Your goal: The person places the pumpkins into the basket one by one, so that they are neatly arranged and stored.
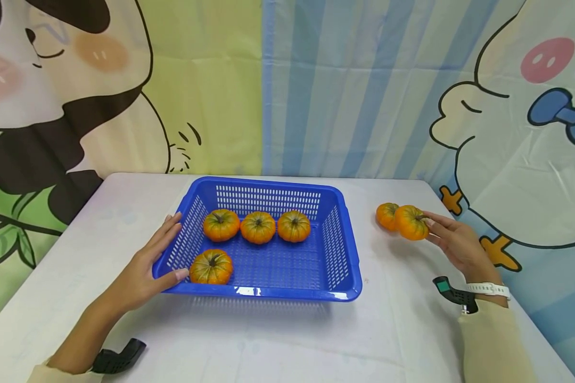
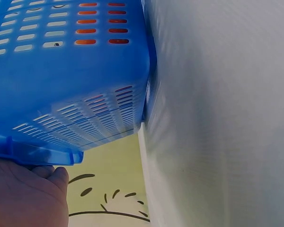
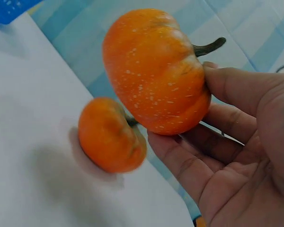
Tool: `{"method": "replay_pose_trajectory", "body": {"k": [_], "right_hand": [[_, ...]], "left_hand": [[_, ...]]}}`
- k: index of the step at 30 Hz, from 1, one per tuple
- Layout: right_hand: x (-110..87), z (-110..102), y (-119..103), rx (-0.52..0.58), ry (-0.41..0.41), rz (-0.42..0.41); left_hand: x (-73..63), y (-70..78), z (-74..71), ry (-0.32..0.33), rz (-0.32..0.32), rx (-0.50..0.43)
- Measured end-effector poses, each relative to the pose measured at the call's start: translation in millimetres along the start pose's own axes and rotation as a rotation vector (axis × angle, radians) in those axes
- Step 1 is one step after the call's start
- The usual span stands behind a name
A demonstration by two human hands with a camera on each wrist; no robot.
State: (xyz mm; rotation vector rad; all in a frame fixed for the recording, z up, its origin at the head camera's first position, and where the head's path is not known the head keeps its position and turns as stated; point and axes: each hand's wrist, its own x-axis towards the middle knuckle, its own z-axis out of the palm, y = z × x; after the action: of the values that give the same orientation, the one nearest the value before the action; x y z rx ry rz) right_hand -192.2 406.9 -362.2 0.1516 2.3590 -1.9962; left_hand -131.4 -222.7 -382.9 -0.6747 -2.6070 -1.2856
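Observation:
My right hand (image 1: 460,243) grips a small orange pumpkin (image 1: 411,223) between thumb and fingers, above the table to the right of the basket. In the right wrist view its dark stem points toward my thumb. Just beyond it, another pumpkin (image 3: 111,137) sits on the white tabletop. My left hand (image 1: 141,271) rests on the left rim of the blue plastic basket (image 1: 287,292), thumb at the front corner and fingers along the side. Inside the basket, three pumpkins form a row, including the middle pumpkin (image 1: 257,227), and one more pumpkin (image 1: 211,267) lies at the front left.
The white table (image 1: 287,346) extends around the basket. Behind it hangs a cartoon-printed curtain (image 1: 326,90). A dark wrist device (image 1: 120,357) is on my left wrist, while my right wrist carries another device (image 1: 455,294) and a white band (image 1: 489,289).

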Motion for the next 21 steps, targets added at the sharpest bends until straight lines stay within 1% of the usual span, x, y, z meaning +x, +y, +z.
{"method": "replay_pose_trajectory", "body": {"k": [3, 9, 11, 16, 21], "right_hand": [[0.8, 10, -6, -0.008, -0.002, -0.027], [1.5, 23, -12, -0.038, 0.013, -0.031], [1.5, 25, -13, -0.018, 0.013, -0.037], [0.4, 32, -14, 0.01, -0.026, -0.075], [-1.4, 41, -18, -0.031, -0.053, -0.11]], "left_hand": [[-0.2, 0.0, -0.1, -0.001, -0.001, 0.004], [-0.3, 0.4, -0.5, -0.003, 0.009, -0.001], [-0.1, 0.5, -0.7, -0.005, 0.015, -0.004], [0.1, 0.9, -0.8, -0.007, 0.009, 0.005], [0.1, -0.2, -0.6, -0.007, 0.009, 0.009]]}}
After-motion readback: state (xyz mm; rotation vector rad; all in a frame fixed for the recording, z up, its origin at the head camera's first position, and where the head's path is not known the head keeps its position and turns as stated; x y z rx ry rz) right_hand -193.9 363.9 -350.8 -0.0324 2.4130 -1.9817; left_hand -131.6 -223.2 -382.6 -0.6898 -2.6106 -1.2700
